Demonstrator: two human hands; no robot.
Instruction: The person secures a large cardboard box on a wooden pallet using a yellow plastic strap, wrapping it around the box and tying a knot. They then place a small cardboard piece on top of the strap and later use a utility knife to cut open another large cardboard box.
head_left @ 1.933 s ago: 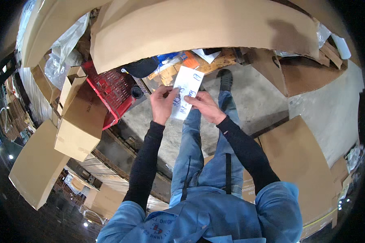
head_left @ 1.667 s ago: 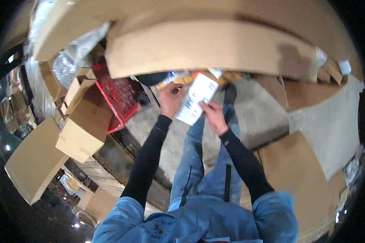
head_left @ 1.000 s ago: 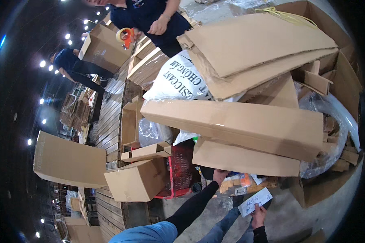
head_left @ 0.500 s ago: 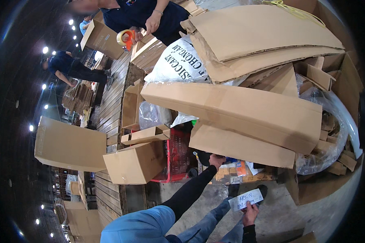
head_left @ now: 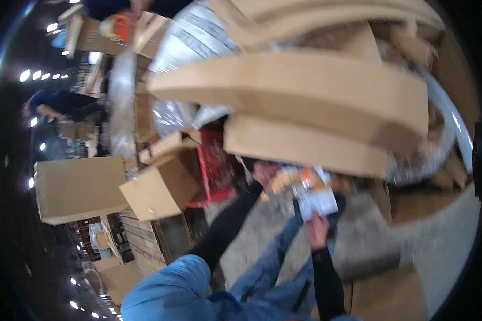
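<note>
White rectangular paper slip [head_left: 317,205] bearing blurred markings: located in front of the person's legs, over the grey concrete floor [head_left: 369,241], pinched at its near edge by the fingers of the right hand [head_left: 318,231]. Beyond it, an orange flat item [head_left: 307,177] lies on a yellowish wooden surface [head_left: 284,183]. Left hand [head_left: 264,173] is at that surface, near a long brown cardboard flap [head_left: 305,143]; blur prevents telling whether it grasps anything. Further left: a red plastic basket [head_left: 214,166] and, beside it, a tan cardboard box [head_left: 152,197].
</note>
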